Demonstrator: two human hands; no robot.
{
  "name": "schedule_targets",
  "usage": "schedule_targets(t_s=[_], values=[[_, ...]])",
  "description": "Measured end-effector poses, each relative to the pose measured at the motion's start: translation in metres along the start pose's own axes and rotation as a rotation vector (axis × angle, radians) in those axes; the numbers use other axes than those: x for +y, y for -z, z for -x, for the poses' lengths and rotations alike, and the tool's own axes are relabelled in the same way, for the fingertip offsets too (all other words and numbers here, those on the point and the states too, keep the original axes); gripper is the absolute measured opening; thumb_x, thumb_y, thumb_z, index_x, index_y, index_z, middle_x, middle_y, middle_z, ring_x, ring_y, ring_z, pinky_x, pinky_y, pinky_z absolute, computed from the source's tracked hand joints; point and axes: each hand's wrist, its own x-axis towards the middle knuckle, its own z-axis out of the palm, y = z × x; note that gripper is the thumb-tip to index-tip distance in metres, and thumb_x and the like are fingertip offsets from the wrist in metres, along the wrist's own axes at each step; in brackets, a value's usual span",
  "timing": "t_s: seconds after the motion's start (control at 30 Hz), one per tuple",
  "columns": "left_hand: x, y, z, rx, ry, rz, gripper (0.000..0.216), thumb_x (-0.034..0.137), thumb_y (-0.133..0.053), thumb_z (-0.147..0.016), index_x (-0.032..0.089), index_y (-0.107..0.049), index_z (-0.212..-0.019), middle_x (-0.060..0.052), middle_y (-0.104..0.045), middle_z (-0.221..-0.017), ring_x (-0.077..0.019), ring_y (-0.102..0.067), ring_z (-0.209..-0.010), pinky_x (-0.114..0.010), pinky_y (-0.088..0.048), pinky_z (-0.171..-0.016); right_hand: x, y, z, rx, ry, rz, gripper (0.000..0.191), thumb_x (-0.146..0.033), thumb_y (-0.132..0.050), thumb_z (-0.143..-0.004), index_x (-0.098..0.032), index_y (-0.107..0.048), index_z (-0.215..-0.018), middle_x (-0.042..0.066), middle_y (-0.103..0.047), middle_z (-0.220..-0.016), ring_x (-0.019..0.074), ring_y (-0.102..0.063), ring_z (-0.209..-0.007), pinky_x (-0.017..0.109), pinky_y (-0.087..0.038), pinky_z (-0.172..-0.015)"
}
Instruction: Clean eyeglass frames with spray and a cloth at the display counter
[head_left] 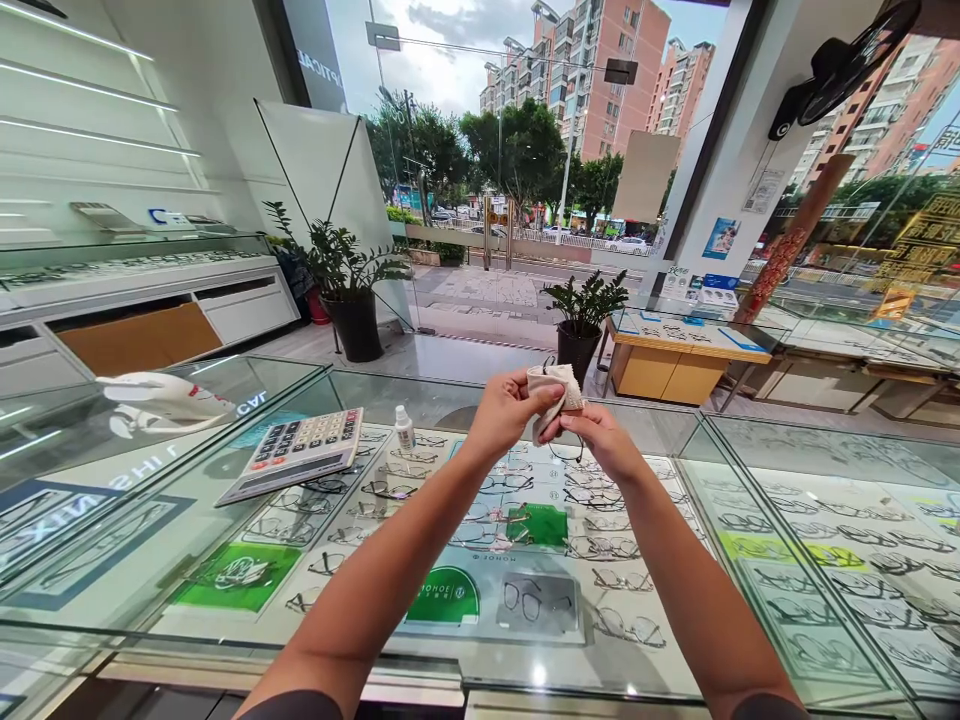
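Observation:
Both my hands are raised close together over the glass display counter (442, 650). My left hand (504, 412) is closed on a beige cleaning cloth (553, 384), pinching it with the thumb across its front. The cloth wraps part of a pair of eyeglasses (568, 456). A thin dark rim shows below the cloth, and a small dark part sticks out above it. With thumb and fingers, my right hand (609, 440) grips the eyeglasses beside the cloth's lower right edge. The fingers and cloth hide most of the frame.
On the counter's glass top stand a large calculator (304, 448), a small white spray bottle (404, 428) and a white telephone handset-like object (161, 400) at left. Rows of eyeglasses (611, 548) lie beneath the glass. Two potted plants (358, 325) stand beyond, before the glass doors.

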Motion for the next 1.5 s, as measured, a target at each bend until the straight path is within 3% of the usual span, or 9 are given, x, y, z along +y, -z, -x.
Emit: schedule_targets(t_s=[0.13,0.3,0.43,0.57,0.7,0.83,1.03,1.27,1.5], values=[[-0.003,0.007,-0.007,0.014,-0.035,0.016,0.053,0.067,-0.087,-0.077,0.017,-0.069,-0.081,0.0,-0.065,-0.067,-0.0127,-0.056,-0.06,-0.027,-0.047,-0.059,0.002,0.003,-0.001,0.13,0.007,0.037,0.031,-0.049,-0.074,-0.088,-0.023,-0.088,-0.08,0.007,-0.08,-0.081,0.0264,-0.07,-0.087,0.043,-0.052,-0.095],[0.0,0.027,-0.013,-0.197,0.052,0.063,0.052,0.057,-0.093,-0.075,0.014,-0.077,-0.1,-0.006,-0.075,-0.088,-0.0162,-0.067,-0.077,-0.028,-0.055,-0.076,0.006,0.003,-0.002,0.248,-0.053,-0.075,0.024,-0.046,-0.083,-0.08,-0.023,-0.089,-0.081,0.008,-0.083,-0.087,0.0254,-0.071,-0.088,0.042,-0.054,-0.091],[-0.005,0.018,-0.008,-0.062,0.016,0.005,0.054,0.047,-0.101,-0.064,0.015,-0.077,-0.101,-0.006,-0.077,-0.088,-0.017,-0.067,-0.074,-0.028,-0.054,-0.07,0.008,-0.004,-0.001,0.267,-0.051,-0.111,0.024,-0.046,-0.086,-0.078,-0.022,-0.087,-0.08,0.007,-0.082,-0.083,0.0242,-0.071,-0.087,0.043,-0.054,-0.094],[-0.01,0.007,-0.006,0.125,-0.074,-0.051,0.046,0.058,-0.091,-0.076,0.016,-0.073,-0.085,-0.002,-0.07,-0.074,-0.0139,-0.058,-0.064,-0.026,-0.047,-0.062,0.008,-0.01,-0.002,0.233,-0.05,-0.07,0.027,-0.049,-0.088,-0.077,-0.022,-0.088,-0.079,0.007,-0.082,-0.086,0.0257,-0.071,-0.089,0.043,-0.054,-0.094],[0.001,0.02,-0.009,0.003,-0.077,-0.101,0.049,0.063,-0.081,-0.087,0.015,-0.073,-0.08,-0.002,-0.067,-0.072,-0.014,-0.058,-0.067,-0.026,-0.047,-0.065,0.003,-0.005,0.0,0.247,-0.03,-0.018,0.029,-0.051,-0.084,-0.082,-0.023,-0.089,-0.084,0.008,-0.083,-0.089,0.0256,-0.07,-0.09,0.042,-0.053,-0.091],[0.008,0.026,-0.006,-0.134,-0.028,-0.1,0.045,0.05,-0.095,-0.074,0.016,-0.078,-0.098,-0.007,-0.078,-0.092,-0.0187,-0.069,-0.082,-0.029,-0.054,-0.077,-0.002,-0.001,0.003,0.238,-0.003,-0.005,0.025,-0.048,-0.082,-0.086,-0.023,-0.088,-0.086,0.007,-0.083,-0.09,0.0248,-0.07,-0.093,0.04,-0.052,-0.094],[-0.001,0.006,0.0,0.102,-0.053,-0.116,0.047,0.062,-0.087,-0.079,0.017,-0.072,-0.085,-0.002,-0.069,-0.072,-0.0144,-0.058,-0.062,-0.026,-0.045,-0.059,0.0,-0.009,0.003,0.195,-0.017,-0.08,0.026,-0.049,-0.084,-0.082,-0.023,-0.085,-0.078,0.005,-0.08,-0.084,0.0232,-0.067,-0.086,0.039,-0.051,-0.089],[0.001,0.016,-0.008,-0.07,-0.007,-0.02,0.053,0.062,-0.092,-0.075,0.014,-0.073,-0.09,-0.003,-0.071,-0.079,-0.014,-0.06,-0.07,-0.026,-0.049,-0.069,-0.001,0.0,0.0,0.246,-0.048,-0.097,0.027,-0.048,-0.083,-0.083,-0.022,-0.087,-0.081,0.007,-0.081,-0.088,0.0229,-0.067,-0.089,0.038,-0.049,-0.091],[-0.016,0.001,-0.005,0.121,-0.009,0.013,0.062,0.074,-0.084,-0.078,0.015,-0.066,-0.082,0.0,-0.064,-0.067,-0.0102,-0.052,-0.058,-0.023,-0.04,-0.056,0.004,-0.011,0.001,0.193,-0.047,-0.058,0.03,-0.052,-0.085,-0.081,-0.022,-0.087,-0.081,0.006,-0.079,-0.085,0.0221,-0.064,-0.084,0.038,-0.049,-0.087]])
